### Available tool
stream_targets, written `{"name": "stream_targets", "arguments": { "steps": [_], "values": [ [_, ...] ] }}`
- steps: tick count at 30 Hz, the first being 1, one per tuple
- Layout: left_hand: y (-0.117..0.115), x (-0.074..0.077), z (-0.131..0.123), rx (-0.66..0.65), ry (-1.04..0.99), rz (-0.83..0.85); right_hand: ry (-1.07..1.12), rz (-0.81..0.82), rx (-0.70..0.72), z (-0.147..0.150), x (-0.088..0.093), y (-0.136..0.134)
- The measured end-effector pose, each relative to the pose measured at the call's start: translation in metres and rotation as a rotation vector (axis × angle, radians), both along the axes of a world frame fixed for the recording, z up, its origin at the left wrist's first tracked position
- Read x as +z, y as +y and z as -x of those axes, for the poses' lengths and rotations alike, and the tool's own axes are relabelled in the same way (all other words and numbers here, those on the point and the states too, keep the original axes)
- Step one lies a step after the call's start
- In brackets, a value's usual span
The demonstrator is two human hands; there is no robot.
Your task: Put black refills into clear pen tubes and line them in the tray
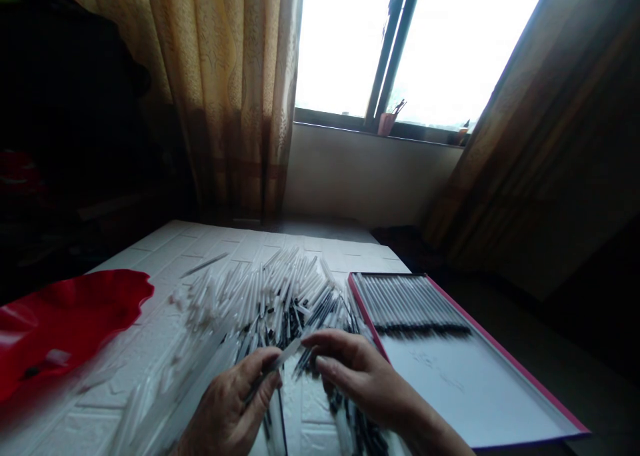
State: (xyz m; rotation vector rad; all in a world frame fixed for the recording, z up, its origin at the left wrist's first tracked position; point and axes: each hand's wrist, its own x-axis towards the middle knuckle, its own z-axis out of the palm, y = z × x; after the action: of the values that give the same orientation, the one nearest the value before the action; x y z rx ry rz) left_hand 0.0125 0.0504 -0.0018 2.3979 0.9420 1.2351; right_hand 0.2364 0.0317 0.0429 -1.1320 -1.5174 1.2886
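A big heap of white pen barrels and dark-tipped refills [270,296] lies spread over the white table [165,243]. Just above the near side of the heap, my left hand [230,409] and my right hand [360,376] meet on one white pen barrel [285,357]. Both hands are closed in a pinch, the left at the barrel's lower end, the right at its upper end. The barrel slants up to the right between them.
A pink-rimmed shallow tray [500,356] lies at the right with a neat row of finished pens at its far end. A red plastic dish [65,316] sits at the left. Curtains and a bright window stand beyond the table.
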Motion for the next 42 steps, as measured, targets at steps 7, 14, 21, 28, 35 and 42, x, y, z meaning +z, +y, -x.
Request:
{"name": "stream_targets", "arguments": {
  "steps": [7, 14, 21, 28, 35, 42],
  "values": [
    [-0.0023, -0.0029, 0.0019, -0.008, 0.033, 0.031, 0.454, 0.314, -0.094, 0.0064, -0.0092, 0.0056],
    [-0.0047, -0.0022, -0.0011, -0.035, 0.070, -0.055, 0.518, 0.338, -0.101, 0.0067, -0.0058, 0.0052],
    [-0.0051, 0.0021, -0.0004, -0.073, 0.091, -0.029, 0.472, 0.303, -0.073, 0.0072, -0.0087, 0.0047],
    [-0.0051, 0.0024, -0.0004, -0.070, 0.109, 0.012, 0.319, 0.226, -0.064, 0.0051, -0.0087, 0.0051],
    [-0.0032, 0.0033, 0.0012, -0.054, 0.155, -0.044, -0.098, -0.120, -0.082, 0.0016, -0.0060, 0.0006],
    [-0.0032, 0.0046, -0.0010, -0.043, 0.137, -0.078, -0.474, -0.481, -0.092, 0.0010, -0.0039, 0.0004]
  ]
}}
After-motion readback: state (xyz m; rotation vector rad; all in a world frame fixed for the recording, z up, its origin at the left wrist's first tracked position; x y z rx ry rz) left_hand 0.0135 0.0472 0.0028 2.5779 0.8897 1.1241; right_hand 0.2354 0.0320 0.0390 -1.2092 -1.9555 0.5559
